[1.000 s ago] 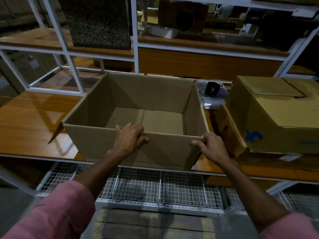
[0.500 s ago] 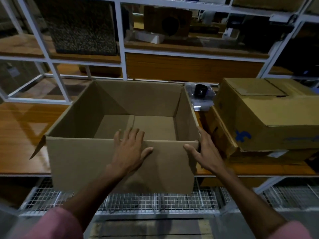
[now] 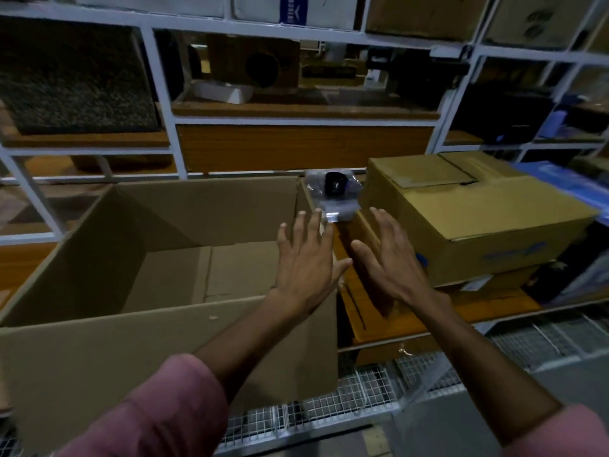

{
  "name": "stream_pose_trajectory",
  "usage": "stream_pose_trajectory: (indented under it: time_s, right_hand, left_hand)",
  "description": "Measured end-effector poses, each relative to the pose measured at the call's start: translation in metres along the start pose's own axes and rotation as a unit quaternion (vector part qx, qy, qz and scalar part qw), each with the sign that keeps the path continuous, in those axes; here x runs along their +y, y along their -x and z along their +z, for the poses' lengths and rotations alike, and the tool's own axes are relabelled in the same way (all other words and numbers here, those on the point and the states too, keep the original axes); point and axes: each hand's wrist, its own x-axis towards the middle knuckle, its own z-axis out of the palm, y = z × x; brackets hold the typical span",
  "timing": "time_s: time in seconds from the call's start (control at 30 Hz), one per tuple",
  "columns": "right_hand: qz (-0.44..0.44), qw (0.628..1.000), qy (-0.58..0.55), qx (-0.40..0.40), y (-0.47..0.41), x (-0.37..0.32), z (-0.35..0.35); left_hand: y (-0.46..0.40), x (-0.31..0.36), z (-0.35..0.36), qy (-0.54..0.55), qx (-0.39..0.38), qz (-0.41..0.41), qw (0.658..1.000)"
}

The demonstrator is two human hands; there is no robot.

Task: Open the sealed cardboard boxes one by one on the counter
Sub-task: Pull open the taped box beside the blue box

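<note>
A large open cardboard box (image 3: 131, 351), empty inside, sits at the left with its front wall overhanging the counter's front edge. My left hand (image 3: 306, 262) hovers above its right front corner, fingers spread, holding nothing. My right hand (image 3: 385, 258) is beside it, also spread and empty, over the gap between the open box and a closed yellowish cardboard box (image 3: 478, 219) on the right. That closed box rests on a flatter box (image 3: 369, 245) beneath it.
A clear plastic bag holding a black object (image 3: 334, 192) lies on the wooden counter (image 3: 487, 305) behind my hands. White metal shelving (image 3: 161, 94) with more boxes rises behind. Wire mesh racks (image 3: 362, 387) run below the counter.
Both hands have let go of the open box's front wall and lifted up and to the right. The view has shifted so the open box now sits lower left.
</note>
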Motion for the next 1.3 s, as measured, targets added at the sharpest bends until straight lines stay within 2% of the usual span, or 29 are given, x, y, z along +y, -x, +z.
stream_pose_trajectory:
  time_s: [0.17,0.33,0.53,0.63,0.8,0.9,1.07,1.3]
  right_hand:
    - [0.015,0.998,0.032,0.054,-0.028,0.036,-0.047]
    - [0.033,0.993,0.078,0.076,-0.065,0.103,-0.085]
    - [0.076,0.991,0.11,0.022,-0.111,0.199,-0.125]
    - [0.105,0.986,0.126,-0.007,-0.135,0.253,-0.141]
    - [0.15,0.967,0.179,-0.099,-0.173,0.337,-0.163]
    - [0.167,0.957,0.208,-0.11,-0.195,0.374,-0.17]
    - [0.21,0.95,0.213,-0.092,-0.234,0.428,-0.184]
    - [0.201,0.951,0.193,-0.133,-0.259,0.468,-0.201]
  left_hand:
    - [-0.049,0.036,0.001,0.013,-0.015,0.028,0.999]
    - [-0.11,0.078,0.01,0.005,-0.032,0.028,0.999]
    - [-0.192,0.136,0.037,0.026,-0.054,0.007,0.998]
    - [-0.234,0.162,0.057,0.024,-0.076,-0.033,0.996]
    - [-0.293,0.199,0.089,0.046,-0.109,-0.083,0.99]
    - [-0.323,0.214,0.108,0.052,-0.127,-0.13,0.982]
    - [-0.353,0.201,0.128,0.051,-0.13,-0.164,0.977]
    - [-0.366,0.179,0.135,0.036,-0.117,-0.199,0.972]
